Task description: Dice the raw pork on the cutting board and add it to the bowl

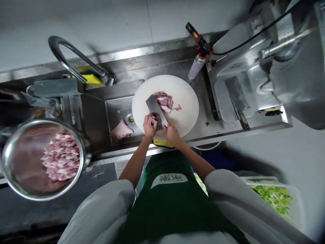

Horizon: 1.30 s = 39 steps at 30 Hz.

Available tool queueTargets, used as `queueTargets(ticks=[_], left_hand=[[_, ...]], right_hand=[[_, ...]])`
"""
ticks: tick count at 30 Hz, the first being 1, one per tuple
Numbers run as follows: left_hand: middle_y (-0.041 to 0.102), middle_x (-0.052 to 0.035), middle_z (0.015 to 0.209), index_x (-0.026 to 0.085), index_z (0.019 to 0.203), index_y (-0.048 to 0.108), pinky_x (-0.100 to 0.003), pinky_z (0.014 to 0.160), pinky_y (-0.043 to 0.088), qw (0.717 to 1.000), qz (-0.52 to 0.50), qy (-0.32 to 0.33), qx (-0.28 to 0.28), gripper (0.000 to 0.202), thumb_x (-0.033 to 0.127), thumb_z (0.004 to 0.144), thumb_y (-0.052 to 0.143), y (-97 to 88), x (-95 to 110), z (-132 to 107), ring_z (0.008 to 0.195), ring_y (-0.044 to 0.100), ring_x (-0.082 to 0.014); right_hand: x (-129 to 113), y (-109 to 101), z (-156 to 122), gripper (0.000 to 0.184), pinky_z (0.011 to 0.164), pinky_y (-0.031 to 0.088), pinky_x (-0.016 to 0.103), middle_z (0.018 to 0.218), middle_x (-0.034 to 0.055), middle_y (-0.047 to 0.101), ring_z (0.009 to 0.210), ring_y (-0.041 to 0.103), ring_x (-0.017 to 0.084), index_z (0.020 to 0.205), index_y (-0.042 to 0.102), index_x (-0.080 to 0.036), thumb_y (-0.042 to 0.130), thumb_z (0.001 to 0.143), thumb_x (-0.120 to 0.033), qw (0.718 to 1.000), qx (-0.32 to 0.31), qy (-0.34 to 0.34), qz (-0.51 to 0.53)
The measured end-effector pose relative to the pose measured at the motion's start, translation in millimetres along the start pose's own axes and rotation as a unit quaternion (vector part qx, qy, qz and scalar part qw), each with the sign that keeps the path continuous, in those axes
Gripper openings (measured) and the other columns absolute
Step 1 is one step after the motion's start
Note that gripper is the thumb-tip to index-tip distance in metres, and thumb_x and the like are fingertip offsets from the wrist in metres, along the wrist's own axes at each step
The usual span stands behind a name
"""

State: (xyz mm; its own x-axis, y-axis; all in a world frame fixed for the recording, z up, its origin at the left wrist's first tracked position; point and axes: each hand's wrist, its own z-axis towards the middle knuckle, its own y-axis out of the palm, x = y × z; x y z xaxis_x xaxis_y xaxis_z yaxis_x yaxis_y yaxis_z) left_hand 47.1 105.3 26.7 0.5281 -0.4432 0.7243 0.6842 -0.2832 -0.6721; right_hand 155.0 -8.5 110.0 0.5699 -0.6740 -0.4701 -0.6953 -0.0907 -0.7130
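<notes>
A cleaver (153,104) lies across the round white cutting board (185,98), its blade pointing away and to the left. My right hand (173,134) is closed around its handle near the board's front edge. My left hand (150,126) is closed, fingers curled on a dark red piece of meat (157,119) at the blade's near left side; part of that piece is hidden by the fingers. Just right of the blade rests a cut piece of raw meat (164,100), with a small scrap (178,107) beside it.
A pale chunk of meat (122,130) lies in the sink (115,110), left of the board. Further left stands a metal bowl (22,149) of cut meat. A faucet (73,51) arches behind. To the right are a blowtorch (199,56) and another cleaver (237,93).
</notes>
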Motion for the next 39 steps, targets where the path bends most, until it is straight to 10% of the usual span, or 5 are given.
queueTargets(ticks=[6,17,25,30,39], left_hand=[[0.065,-0.0111,0.109,0.02,0.1,0.067,-0.036,0.101,0.049,0.999,-0.025,-0.041,0.013,0.02,0.014,0.09,0.05,4.3,3.2,-4.0,0.108,0.063,-0.0234],[0.065,-0.0069,0.092,0.019,0.091,0.064,-0.035,0.091,0.051,0.985,-0.098,-0.083,0.115,0.012,0.025,0.089,0.054,-42.5,-14.2,-19.7,0.094,0.062,-0.0216],[0.058,-0.0006,0.089,0.019,0.089,0.054,-0.018,0.056,0.042,0.875,-0.324,-0.279,0.229,0.021,0.033,0.078,0.066,-74.2,-45.5,-31.6,0.065,0.051,-0.0083],[0.056,-0.0006,0.092,0.021,0.089,0.055,-0.016,0.051,0.042,0.84,-0.442,-0.226,0.217,0.034,0.037,0.071,0.078,-95.7,-28.7,-12.4,0.065,0.05,-0.0082],[0.06,-0.0022,0.096,0.023,0.095,0.058,-0.018,0.053,0.045,0.864,-0.441,-0.134,0.204,0.027,0.038,0.08,0.075,-96.2,5.6,12.1,0.065,0.051,-0.0094]], right_hand=[[13.0,8.1,-53.1,0.037,0.084,0.049,0.03,0.106,0.0178,0.075,0.099,0.072,0.026,0.126,0.059,-0.012,0.035,0.11,-0.035,0.992,-0.076,0.076,-0.073],[-25.8,4.6,36.7,0.036,0.094,0.048,0.029,0.12,0.02,0.072,0.116,0.067,0.027,0.128,0.061,-0.009,0.043,0.108,-0.033,0.999,0.028,0.026,-0.012],[-5.9,-25.8,29.8,0.035,0.071,0.048,0.023,0.094,0.008,0.076,0.076,0.07,0.018,0.124,0.063,-0.013,0.044,0.109,-0.038,0.998,0.022,0.003,0.061],[4.7,-56.3,-4.9,0.037,0.08,0.045,0.026,0.11,0.0171,0.075,0.098,0.068,0.022,0.128,0.059,-0.009,0.039,0.111,-0.034,0.992,0.125,-0.011,0.001],[34.3,-26.6,-68.5,0.028,0.081,0.042,0.026,0.105,0.0118,0.076,0.1,0.071,0.023,0.117,0.066,-0.019,0.044,0.109,-0.035,0.987,-0.055,-0.041,-0.146]])
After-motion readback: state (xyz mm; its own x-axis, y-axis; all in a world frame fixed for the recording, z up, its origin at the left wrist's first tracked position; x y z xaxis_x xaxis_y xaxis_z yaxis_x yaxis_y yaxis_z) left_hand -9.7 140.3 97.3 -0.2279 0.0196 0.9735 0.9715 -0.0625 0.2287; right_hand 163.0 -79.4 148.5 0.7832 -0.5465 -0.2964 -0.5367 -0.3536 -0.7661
